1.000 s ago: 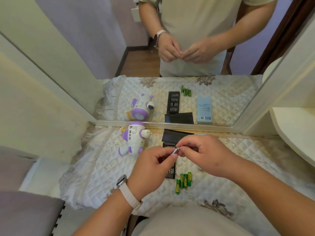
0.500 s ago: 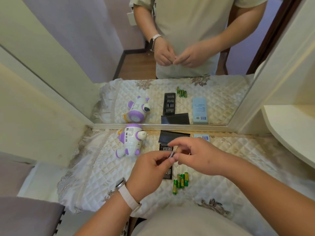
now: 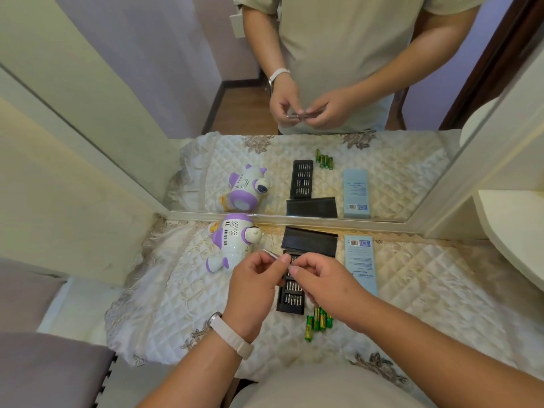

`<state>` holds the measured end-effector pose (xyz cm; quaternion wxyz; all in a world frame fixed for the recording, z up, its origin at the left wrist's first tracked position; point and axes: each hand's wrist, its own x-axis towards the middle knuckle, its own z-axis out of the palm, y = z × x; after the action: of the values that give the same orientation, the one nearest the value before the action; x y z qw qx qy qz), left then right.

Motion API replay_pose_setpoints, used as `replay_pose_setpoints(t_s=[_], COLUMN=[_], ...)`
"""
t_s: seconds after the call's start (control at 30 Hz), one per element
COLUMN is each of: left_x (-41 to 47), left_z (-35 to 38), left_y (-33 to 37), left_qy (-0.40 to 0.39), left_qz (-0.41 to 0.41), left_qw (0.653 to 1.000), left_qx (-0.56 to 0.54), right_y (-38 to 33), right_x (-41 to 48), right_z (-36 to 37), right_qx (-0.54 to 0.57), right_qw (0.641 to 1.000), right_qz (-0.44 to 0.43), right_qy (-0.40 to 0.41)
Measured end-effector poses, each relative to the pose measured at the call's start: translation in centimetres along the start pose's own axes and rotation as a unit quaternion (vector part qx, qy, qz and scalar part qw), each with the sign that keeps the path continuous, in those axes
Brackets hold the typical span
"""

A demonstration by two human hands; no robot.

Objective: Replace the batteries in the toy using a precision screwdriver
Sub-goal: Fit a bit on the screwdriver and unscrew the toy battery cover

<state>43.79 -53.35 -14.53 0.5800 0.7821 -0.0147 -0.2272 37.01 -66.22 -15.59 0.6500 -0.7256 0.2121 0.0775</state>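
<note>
A white and purple toy (image 3: 232,242) lies on the quilted cloth near the mirror's foot. Above the black bit tray (image 3: 291,293), both hands meet on a thin silver screwdriver (image 3: 272,254). My left hand (image 3: 254,285) grips its shaft between thumb and fingers. My right hand (image 3: 321,279) pinches its right end, where a small bit may be; I cannot tell. Several green batteries (image 3: 316,320) lie just in front of the tray, partly hidden by my right wrist.
The tray's black lid (image 3: 309,241) lies behind it. A pale blue box (image 3: 360,260) lies to the right. A mirror (image 3: 294,83) stands along the back and repeats the scene. A cream shelf (image 3: 518,231) juts out at right; grey cushions (image 3: 35,363) sit at left.
The hands have drawn slightly apart, so more of the silver shaft shows past the left fingers. The head camera has tilted a little. Toy, tray and batteries have not moved.
</note>
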Motion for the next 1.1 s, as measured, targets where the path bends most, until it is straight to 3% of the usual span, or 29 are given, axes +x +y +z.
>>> replay_pose_setpoints(t_s=[0.17,0.23,0.37,0.5,0.87,1.1], left_x=[1.5,2.7,5.9,9.0,13.4,13.6], left_z=[-0.5,-1.2,-2.8,-3.6,-2.8,-4.3], left_y=[-1.8,-3.3,-7.2,-10.2,-11.8,-12.0], left_qy=[-0.003,0.037,0.103,0.156,0.157,0.143], left_qz=[0.001,0.033,0.119,0.079,0.049,0.1], left_qw=[1.0,0.993,0.932,0.885,0.879,0.892], left_qx=[0.027,0.109,0.326,0.432,0.448,0.417], right_y=[0.3,0.6,1.7,2.5,3.8,4.0], right_x=[1.4,2.0,3.3,4.4,7.0,7.5], right_z=[-0.2,-0.5,-1.3,-1.6,-1.8,-1.8], right_qx=[-0.021,-0.013,-0.01,0.008,0.008,0.002], right_qw=[1.0,0.999,0.997,0.994,0.992,0.991], right_qz=[0.015,0.032,0.065,0.093,0.122,0.125], right_qy=[0.017,0.029,0.05,0.059,0.041,0.04])
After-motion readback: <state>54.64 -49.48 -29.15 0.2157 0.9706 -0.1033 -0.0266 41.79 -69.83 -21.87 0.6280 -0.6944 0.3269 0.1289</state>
